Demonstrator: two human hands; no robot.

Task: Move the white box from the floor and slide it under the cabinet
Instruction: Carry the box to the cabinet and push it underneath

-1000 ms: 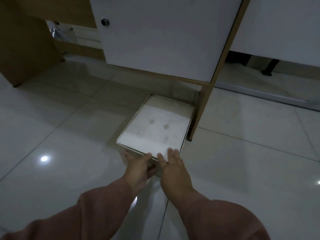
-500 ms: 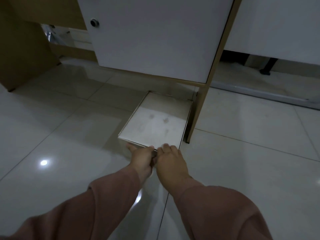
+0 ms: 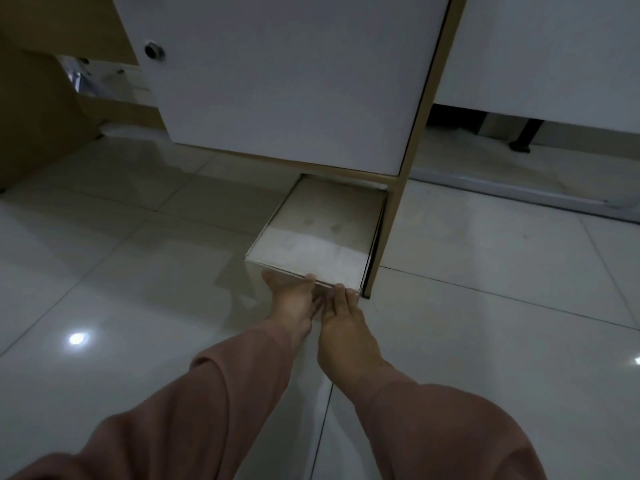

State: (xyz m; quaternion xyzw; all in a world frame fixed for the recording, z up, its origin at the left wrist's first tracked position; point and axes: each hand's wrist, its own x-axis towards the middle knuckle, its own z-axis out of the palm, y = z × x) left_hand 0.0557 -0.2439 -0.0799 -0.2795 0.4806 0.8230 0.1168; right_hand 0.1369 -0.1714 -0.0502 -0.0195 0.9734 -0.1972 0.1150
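White box (image 3: pixel 313 244) is sliding deeper under the cabinet (image 3: pixel 294 81) than a second ago. Left hand (image 3: pixel 292 303) and right hand (image 3: pixel 343 330) are pressing flat-fingered behind it, gripping nothing; nearly home!

I see a dim, grey-tinted scene; a ceiling light glares off the glossy floor (image 3: pixel 104 271) near left, edges bow, and detail looks soft.

Both arms extend forward and down in loose dusty-pink fabric sleeves (image 3: pixel 221 407). The left hand (image 3: pixel 292 303) and right hand (image 3: pixel 343 327) lie side by side — nearly touching — fingers straight and flat, fingertips (image 3: pixel 341 288) pointing forward.
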